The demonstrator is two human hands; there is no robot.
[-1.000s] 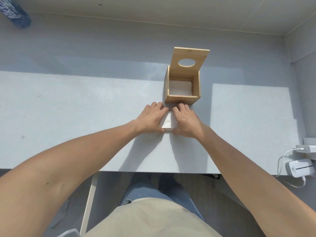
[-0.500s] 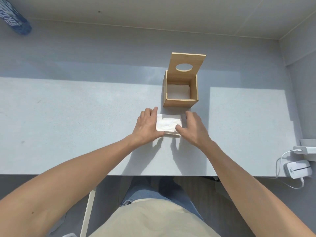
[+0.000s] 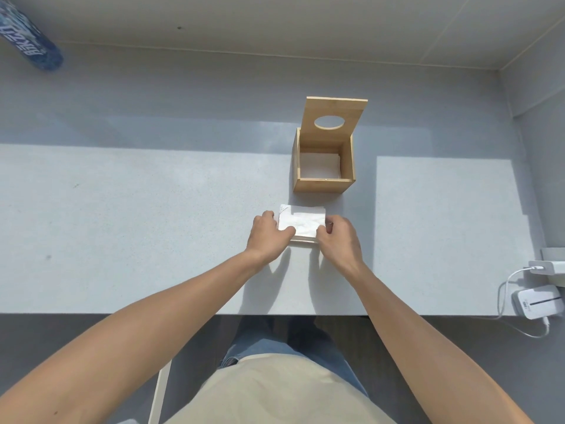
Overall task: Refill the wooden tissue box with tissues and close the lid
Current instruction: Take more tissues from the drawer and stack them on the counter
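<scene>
We grip the stack of white tissues (image 3: 302, 222) from both sides, left hand (image 3: 269, 237) and right hand (image 3: 339, 241), fingers clamped on its edges, toward the table's (image 3: 153, 224) near edge. Just beyond stands the wooden tissue box (image 3: 324, 166), lid (image 3: 334, 119) upright, tissues inside.

Grey surface (image 3: 153, 240) carries: wooden tissue box (image 3: 324, 182) with lid (image 3: 334, 117) up, tissue stack (image 3: 301, 223) just in front, white charger (image 3: 536, 301) plus cable (image 3: 504, 289) at right edge.
</scene>
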